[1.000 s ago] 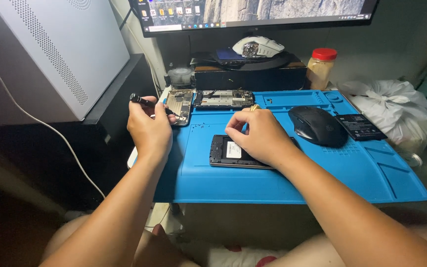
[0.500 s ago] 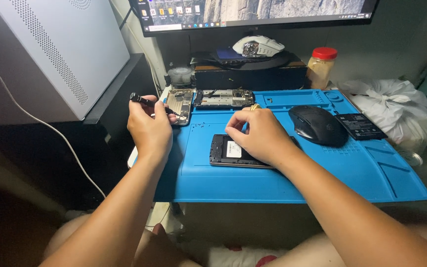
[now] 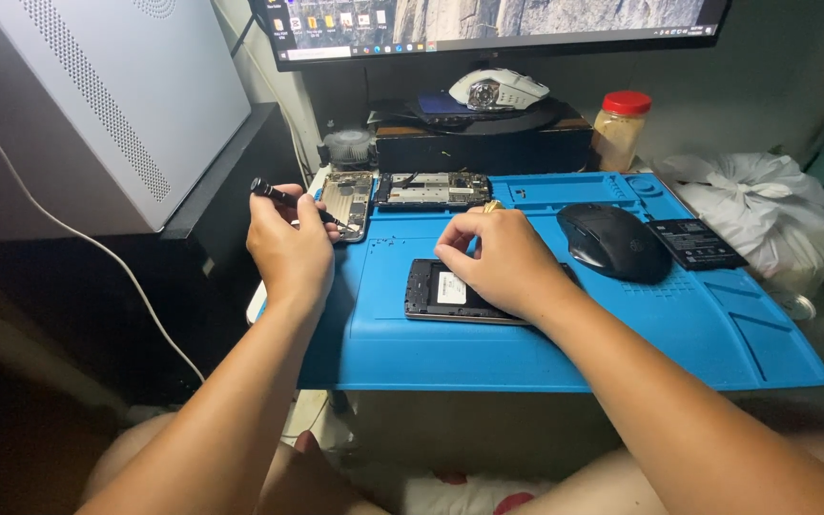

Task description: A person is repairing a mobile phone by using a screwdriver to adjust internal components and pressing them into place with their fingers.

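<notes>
At centre frame on the blue repair mat (image 3: 622, 353), the opened phone (image 3: 450, 291) lies pinned under the right hand (image 3: 503, 262), frame (image 3: 347, 202) and circuit board (image 3: 433, 190) already out, while the left hand (image 3: 290, 243) grips a screwdriver (image 3: 283, 197).

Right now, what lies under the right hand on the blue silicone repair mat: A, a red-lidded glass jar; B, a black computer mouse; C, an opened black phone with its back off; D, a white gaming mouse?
C: the right hand rests on the opened black phone on the blue silicone repair mat.
</notes>
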